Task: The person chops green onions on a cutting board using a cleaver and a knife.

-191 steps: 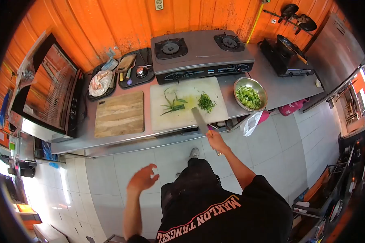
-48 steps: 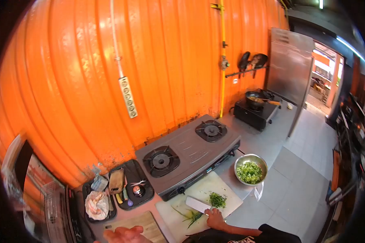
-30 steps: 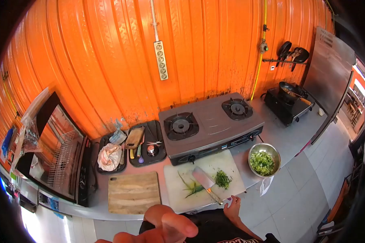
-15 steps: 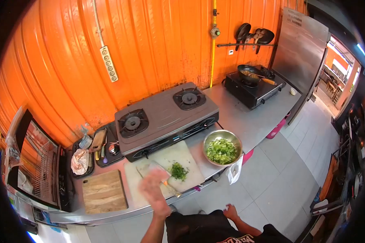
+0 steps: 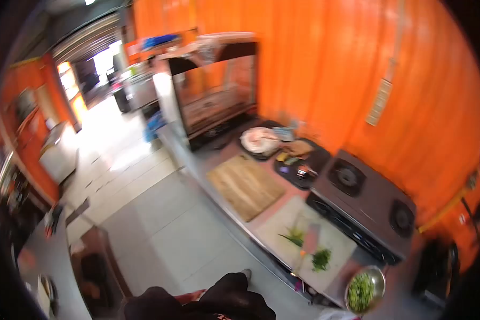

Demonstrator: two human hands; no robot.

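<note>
A blurred, skin-toned patch, apparently part of my left hand [image 5: 197, 294], shows beside my dark clothing at the bottom; its fingers cannot be made out. My right hand is out of view. On the white cutting board [image 5: 274, 220] lies a knife [image 5: 311, 241], with nobody's hand on it. Long green leaves [image 5: 293, 236] are left of the blade, and a pile of chopped greens [image 5: 321, 260] is to its right. A metal bowl [image 5: 381, 284] holding chopped light-green vegetables [image 5: 359, 292] stands at the lower right.
A wooden board [image 5: 245, 186] lies left of the white one. Behind are black trays [image 5: 317, 160] with small items and a crumpled bag [image 5: 260, 140], a glass-fronted oven [image 5: 216, 96] and a two-burner stove [image 5: 370, 194]. Another counter [image 5: 72, 288] is at the lower left.
The view has swung left, so the counter appears farther right. My left hand is no longer over the white board, and my right hand has left the view. The knife remains on the board.
</note>
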